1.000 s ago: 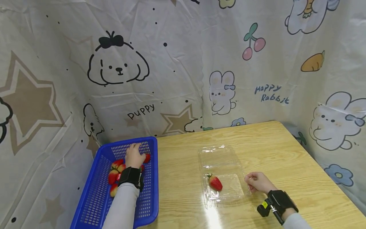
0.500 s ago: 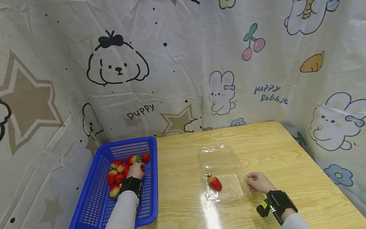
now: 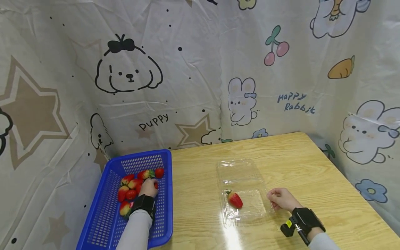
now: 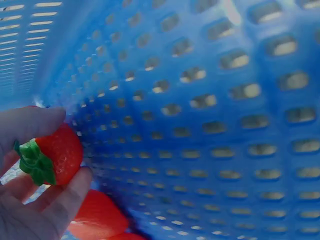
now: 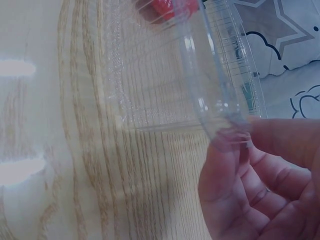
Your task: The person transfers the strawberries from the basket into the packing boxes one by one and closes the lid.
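My left hand (image 3: 149, 188) is down in the blue basket (image 3: 169, 208), gripping a red strawberry (image 4: 64, 154) with a green leafy cap between thumb and fingers, as the left wrist view shows. More strawberries (image 3: 131, 194) lie to the left of this hand. On the table, a clear plastic clamshell box (image 3: 253, 205) lies with its lid folded back toward the wall. One strawberry (image 3: 234, 200) sits in its near half. At the box's right side, my right hand (image 3: 282, 199) pinches the clear rim (image 5: 230, 127) between thumb and fingers.
The wooden table (image 3: 193, 194) carries the basket at left and the box near its middle. A printed curtain (image 3: 187, 69) hangs behind the table and along both sides. Wrist cameras are strapped to both arms.
My left hand has moved lower and nearer within the basket, uncovering strawberries at the far end, and has closed on one. The right hand keeps its pinch on the box rim.
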`<state>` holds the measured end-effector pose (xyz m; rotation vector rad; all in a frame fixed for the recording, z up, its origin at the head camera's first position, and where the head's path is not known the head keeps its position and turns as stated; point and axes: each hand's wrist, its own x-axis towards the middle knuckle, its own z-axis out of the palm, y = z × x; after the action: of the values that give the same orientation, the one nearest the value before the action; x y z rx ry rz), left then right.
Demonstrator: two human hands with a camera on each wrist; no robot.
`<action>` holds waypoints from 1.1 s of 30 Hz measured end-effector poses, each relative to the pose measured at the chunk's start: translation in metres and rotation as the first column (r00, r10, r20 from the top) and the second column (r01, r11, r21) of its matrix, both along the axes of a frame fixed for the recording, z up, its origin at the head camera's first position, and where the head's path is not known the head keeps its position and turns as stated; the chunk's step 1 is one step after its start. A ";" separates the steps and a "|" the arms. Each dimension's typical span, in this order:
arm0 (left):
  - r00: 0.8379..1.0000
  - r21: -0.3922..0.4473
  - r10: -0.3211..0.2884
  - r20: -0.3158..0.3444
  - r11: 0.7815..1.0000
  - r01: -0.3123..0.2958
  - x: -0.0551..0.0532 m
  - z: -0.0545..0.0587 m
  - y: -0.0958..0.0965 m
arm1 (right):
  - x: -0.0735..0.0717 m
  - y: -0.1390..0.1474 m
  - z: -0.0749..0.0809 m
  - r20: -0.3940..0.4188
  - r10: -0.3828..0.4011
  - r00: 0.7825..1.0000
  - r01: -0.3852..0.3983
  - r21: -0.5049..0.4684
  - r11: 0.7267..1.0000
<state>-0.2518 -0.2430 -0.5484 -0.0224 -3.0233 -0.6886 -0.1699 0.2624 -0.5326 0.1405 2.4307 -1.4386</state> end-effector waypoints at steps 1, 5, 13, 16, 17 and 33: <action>1.000 0.001 -0.004 -0.002 1.000 0.004 0.000 0.003 0.001 | 0.000 0.000 0.000 -0.006 0.009 1.000 -0.009 -0.001 1.000; 1.000 0.008 0.005 0.000 1.000 -0.005 -0.004 0.020 0.006 | 0.001 0.001 0.002 -0.010 0.013 1.000 -0.013 -0.012 1.000; 0.994 0.009 0.112 0.007 0.994 -0.112 -0.011 0.089 0.039 | 0.002 0.000 0.008 -0.007 0.008 1.000 -0.008 -0.007 1.000; 0.993 0.004 0.090 -0.078 0.996 -0.090 -0.013 0.113 0.060 | 0.002 0.000 0.009 -0.004 0.003 1.000 -0.003 -0.002 1.000; 0.991 0.002 0.075 -0.110 0.997 -0.075 -0.013 0.120 0.068 | 0.002 0.000 0.009 0.000 -0.001 1.000 0.001 0.000 1.000; 0.927 0.102 -0.202 -0.316 0.964 0.244 0.007 0.159 0.196 | -0.001 -0.001 0.005 0.003 0.001 1.000 -0.001 -0.028 1.000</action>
<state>-0.2451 -0.0468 -0.3897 -0.4343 -2.6941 -0.8259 -0.1711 0.2611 -0.5272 0.1352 2.4068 -1.4700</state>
